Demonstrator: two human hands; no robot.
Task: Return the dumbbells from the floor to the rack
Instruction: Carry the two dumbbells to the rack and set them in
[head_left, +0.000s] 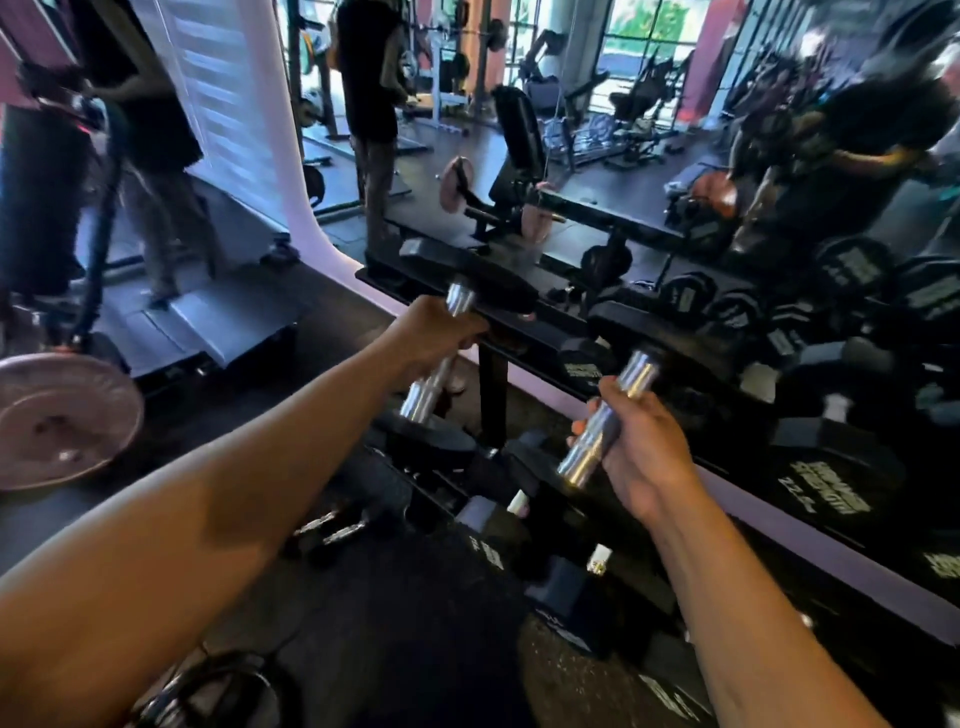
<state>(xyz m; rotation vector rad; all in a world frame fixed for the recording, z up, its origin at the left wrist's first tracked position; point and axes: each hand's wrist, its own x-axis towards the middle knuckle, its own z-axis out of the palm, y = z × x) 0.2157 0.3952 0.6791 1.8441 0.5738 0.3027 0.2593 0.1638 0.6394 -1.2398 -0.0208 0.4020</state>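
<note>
The left hand is wrapped tight around the shiny metal handle of a black dumbbell. This left dumbbell is tilted, with its far black end up at the top shelf of the dumbbell rack and its near end lower down, in front of the rack's post. I cannot tell if the far end is touching the shelf. The right hand grips the shiny handle of a second dumbbell, fingers curled around it. This one is tilted too, and its far end is up by the rack's top shelf, just beside other black dumbbells that sit there in a row. More dumbbells rest on the lower shelf, below the two hands. Both arms are bare and reach forward. A mirror stands behind the rack. On the left, a pink weight plate is near the dark floor. A person in dark clothes stands farther back.
</note>
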